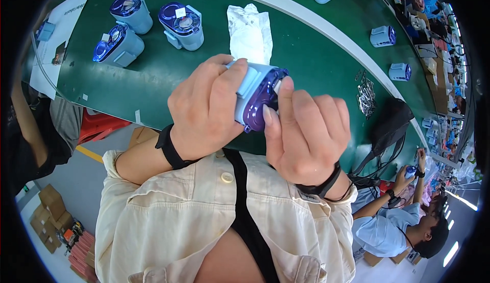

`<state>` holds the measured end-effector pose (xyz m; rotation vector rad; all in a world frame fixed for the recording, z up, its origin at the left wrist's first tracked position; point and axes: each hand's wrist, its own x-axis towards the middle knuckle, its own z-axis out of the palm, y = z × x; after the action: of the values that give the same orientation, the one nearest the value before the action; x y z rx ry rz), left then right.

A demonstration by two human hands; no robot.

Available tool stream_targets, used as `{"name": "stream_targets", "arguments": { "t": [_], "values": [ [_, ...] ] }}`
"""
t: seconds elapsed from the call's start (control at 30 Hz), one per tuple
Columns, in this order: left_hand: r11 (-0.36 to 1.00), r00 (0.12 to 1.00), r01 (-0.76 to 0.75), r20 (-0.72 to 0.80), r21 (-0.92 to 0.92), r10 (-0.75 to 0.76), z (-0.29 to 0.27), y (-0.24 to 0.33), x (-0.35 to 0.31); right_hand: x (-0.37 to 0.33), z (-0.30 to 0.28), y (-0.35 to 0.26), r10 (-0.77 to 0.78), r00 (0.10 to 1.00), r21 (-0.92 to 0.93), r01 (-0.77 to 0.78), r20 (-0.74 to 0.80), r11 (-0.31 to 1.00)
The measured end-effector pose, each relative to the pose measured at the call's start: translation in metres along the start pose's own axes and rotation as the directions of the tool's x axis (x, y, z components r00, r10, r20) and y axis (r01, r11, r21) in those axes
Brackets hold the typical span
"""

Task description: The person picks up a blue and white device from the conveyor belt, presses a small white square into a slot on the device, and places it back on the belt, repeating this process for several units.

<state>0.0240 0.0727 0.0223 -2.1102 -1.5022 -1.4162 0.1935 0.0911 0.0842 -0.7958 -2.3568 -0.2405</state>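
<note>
My left hand [206,101] is wrapped round a light-blue plastic case with a dark-blue see-through lid [259,104], held tilted above the table's near edge with the lid facing right. The thumb and forefinger of my right hand [309,130] press at the lid's right side, beside a small whitish piece; what lies between those fingertips is hidden. Just beyond my hands lies a crumpled silver-white pouch [250,33]. Three similar cases stand at the left of the green table: an upright one [184,26], another behind [131,15], and a third [118,45] nearer me.
A pile of small metal parts [366,97] lies on the right of the table [306,43], near a black bag [390,127]. Past a pale curved rail [352,43] stand more blue cases [383,36]. A co-worker [403,221] sits at right; another person's arm [30,124] shows at left.
</note>
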Motion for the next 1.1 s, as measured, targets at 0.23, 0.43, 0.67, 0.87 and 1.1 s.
{"name": "stream_targets", "arguments": {
  "t": [0.23,0.43,0.67,0.87,1.1],
  "values": [
    [0.958,0.985,0.148,0.123,-0.246,-0.120,-0.005,0.004,-0.008,-0.001,-0.013,0.030,0.250,0.941,0.672,-0.339,0.229,0.658],
    [0.913,0.981,0.153,0.166,-0.379,-0.095,-0.002,0.002,-0.008,-0.006,0.018,0.017,0.406,0.852,0.917,-0.392,0.331,0.074],
    [0.953,0.996,0.055,0.089,-0.297,-0.029,0.001,0.002,-0.008,-0.012,0.029,0.009,0.271,0.870,0.895,-0.329,0.411,-0.301],
    [0.936,0.997,0.066,0.056,-0.345,-0.050,0.008,0.009,-0.004,-0.008,0.021,0.019,0.239,0.825,0.829,-0.402,0.511,-0.388],
    [0.885,0.984,0.158,0.146,-0.437,-0.103,0.018,0.005,0.004,-0.005,0.021,0.018,0.342,0.795,0.851,-0.383,0.501,-0.358]
  ]
}}
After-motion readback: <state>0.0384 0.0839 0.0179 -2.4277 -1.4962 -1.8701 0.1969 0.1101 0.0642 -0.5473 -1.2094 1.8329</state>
